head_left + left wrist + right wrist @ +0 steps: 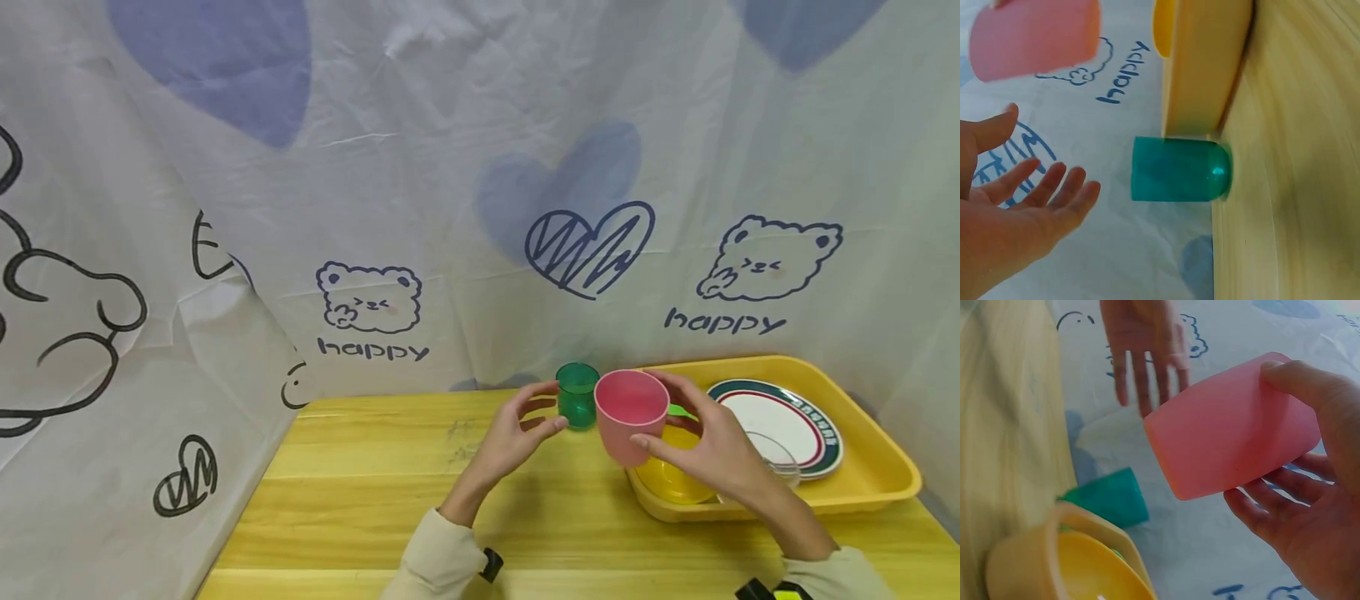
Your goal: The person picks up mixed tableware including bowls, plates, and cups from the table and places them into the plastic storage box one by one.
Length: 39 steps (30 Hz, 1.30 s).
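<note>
A pink cup [622, 429] is held upright above the table in the head view. My right hand [708, 442] grips it from the right, thumb on the near side and fingers behind. In the right wrist view the same pink cup [1229, 431] lies between thumb and fingers. My left hand [517, 433] holds nothing, its fingers loosely bent and apart from the pink cup. Behind it on the table stands a green see-through cup [577, 400], which the left wrist view shows resting on the wood beside the tray, apart from the left fingers [1075, 187].
A yellow tray [885, 467] sits at the right of the wooden table [360, 492]. Inside are a white plate with a green rim [780, 421], a yellow bowl [675, 479], a clear glass dish [783, 467] and something bright green [678, 411]. A printed cloth [450, 208] hangs behind.
</note>
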Tool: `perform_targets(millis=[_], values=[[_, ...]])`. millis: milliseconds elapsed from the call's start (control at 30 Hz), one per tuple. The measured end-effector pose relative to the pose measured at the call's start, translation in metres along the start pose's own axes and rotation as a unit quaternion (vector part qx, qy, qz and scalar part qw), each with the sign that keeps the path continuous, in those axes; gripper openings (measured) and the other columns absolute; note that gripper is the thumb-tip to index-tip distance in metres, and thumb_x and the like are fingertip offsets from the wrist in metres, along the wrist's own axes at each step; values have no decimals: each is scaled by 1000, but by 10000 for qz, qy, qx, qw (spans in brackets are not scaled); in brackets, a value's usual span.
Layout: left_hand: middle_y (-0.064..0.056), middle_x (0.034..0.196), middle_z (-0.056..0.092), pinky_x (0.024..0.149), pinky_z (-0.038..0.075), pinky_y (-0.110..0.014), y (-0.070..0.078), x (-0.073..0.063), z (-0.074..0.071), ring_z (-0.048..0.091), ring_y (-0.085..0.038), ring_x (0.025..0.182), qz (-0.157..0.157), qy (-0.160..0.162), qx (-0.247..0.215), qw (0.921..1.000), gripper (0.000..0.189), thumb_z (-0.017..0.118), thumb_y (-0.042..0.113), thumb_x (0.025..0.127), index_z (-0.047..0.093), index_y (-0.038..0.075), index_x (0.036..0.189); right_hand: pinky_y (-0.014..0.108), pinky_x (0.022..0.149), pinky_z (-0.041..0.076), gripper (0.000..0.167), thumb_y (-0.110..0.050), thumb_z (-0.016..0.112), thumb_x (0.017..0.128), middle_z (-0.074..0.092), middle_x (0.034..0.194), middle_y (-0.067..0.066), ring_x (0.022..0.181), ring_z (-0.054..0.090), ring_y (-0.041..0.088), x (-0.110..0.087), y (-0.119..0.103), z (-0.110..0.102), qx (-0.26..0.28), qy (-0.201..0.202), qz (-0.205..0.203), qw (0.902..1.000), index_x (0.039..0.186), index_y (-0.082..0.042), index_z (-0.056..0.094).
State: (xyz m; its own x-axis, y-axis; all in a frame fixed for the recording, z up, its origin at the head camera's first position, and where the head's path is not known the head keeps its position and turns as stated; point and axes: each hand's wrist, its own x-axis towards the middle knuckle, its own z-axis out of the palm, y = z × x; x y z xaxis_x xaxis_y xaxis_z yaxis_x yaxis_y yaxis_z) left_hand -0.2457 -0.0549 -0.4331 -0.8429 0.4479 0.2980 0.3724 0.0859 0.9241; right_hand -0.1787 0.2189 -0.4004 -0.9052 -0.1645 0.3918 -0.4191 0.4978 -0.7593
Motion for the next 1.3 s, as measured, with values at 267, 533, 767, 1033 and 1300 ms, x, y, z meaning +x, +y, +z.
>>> perform_targets(millis=[267, 533, 767, 1033, 1300], values=[[-18, 150, 48, 107, 46, -59, -14, 23, 2, 50, -41, 134, -276, 209, 1079, 9936, 65, 76, 21, 95, 48, 6, 151, 8, 84, 51, 79, -19, 90, 81, 61, 133, 12, 112, 57, 9, -8, -3, -30, -559, 308, -236, 9977, 147, -9, 48], [-24, 156, 39, 109, 45, -53, -34, 48, 9, 44, -43, 139, -824, 77, 1428, 9863, 87, 77, 29, 94, 29, 2, 160, 2, 81, 46, 85, -13, 93, 75, 60, 132, 10, 110, 50, -7, -19, 1, -58, -867, 652, -227, 9938, 147, -10, 49], [-27, 154, 38, 107, 47, -53, -61, 54, 16, 45, -48, 136, -1103, 101, 1321, 9850, 94, 81, 26, 91, 24, -4, 159, -1, 81, 42, 89, -8, 96, 68, 59, 129, 15, 108, 48, -6, -39, 13, -73, -1139, 1048, -195, 9878, 143, -3, 49], [-27, 153, 40, 108, 47, -52, -72, 62, 22, 47, -44, 135, -974, 418, 1454, 9837, 93, 81, 29, 90, 27, -5, 158, -6, 78, 34, 95, -3, 97, 63, 54, 128, 29, 102, 39, -12, -57, 41, -88, -1582, 1346, 58, 9782, 141, 5, 44], [-26, 150, 44, 109, 44, -55, -82, 69, 35, 47, -42, 135, -773, 869, 1361, 9838, 90, 82, 25, 89, 30, -7, 155, -7, 77, 31, 94, -3, 93, 71, 47, 135, 34, 112, 47, 13, -67, 58, -97, -1549, 1415, 433, 9768, 145, 7, 36]])
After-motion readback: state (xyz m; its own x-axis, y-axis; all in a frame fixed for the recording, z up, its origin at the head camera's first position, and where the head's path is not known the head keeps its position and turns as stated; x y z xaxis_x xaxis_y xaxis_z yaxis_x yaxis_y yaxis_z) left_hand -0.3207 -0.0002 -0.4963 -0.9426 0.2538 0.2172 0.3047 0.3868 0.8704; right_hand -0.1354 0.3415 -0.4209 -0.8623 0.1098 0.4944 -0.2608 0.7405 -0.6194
